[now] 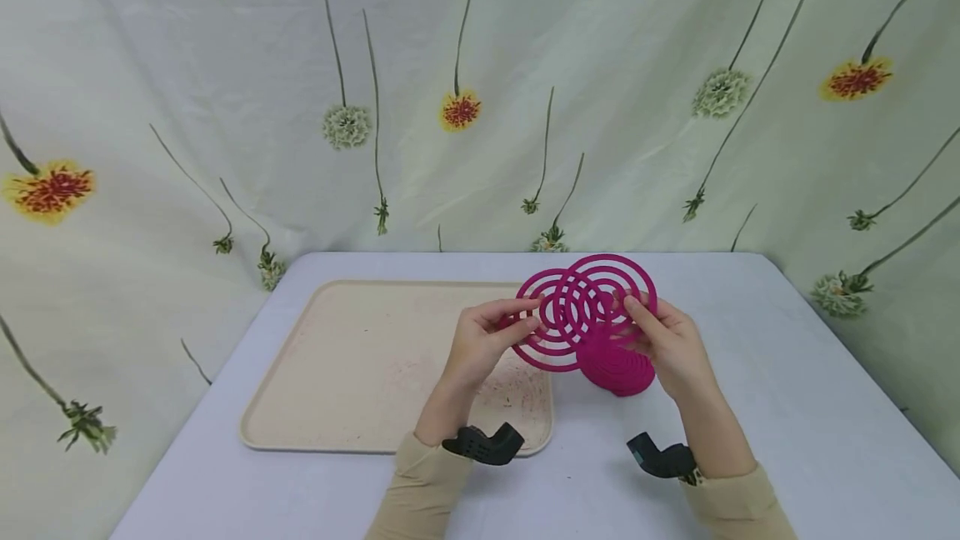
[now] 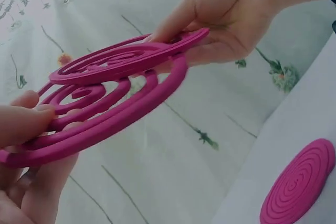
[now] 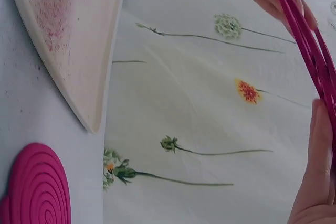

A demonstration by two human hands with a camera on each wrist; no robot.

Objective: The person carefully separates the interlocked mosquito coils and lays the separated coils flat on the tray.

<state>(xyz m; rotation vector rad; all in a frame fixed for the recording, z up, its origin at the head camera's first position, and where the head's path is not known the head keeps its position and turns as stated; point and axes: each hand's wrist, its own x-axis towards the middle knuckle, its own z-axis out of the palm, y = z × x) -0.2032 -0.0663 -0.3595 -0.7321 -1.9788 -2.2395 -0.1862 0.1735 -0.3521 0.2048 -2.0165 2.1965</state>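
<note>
My left hand (image 1: 483,338) pinches a pink openwork trivet (image 1: 551,368) of spaced rings by its left side, thumb and fingers on either face. A second trivet (image 1: 604,257) of the same kind is pinched at its right side by my right hand (image 1: 673,347). Both discs are raised above the table and overlap in the head view. In the left wrist view the right hand's trivet (image 2: 121,73) lies across the top of the left hand's trivet (image 2: 105,137). Below them, a pink coiled stack of trivets (image 1: 618,372) rests on the table, partly covered by the raised discs.
A beige tray (image 1: 352,382) lies on the left of the white-covered table (image 1: 780,407), with reddish specks near its right end. The stack sits just right of the tray's edge. Behind the table hangs a flower-print cloth (image 1: 630,148).
</note>
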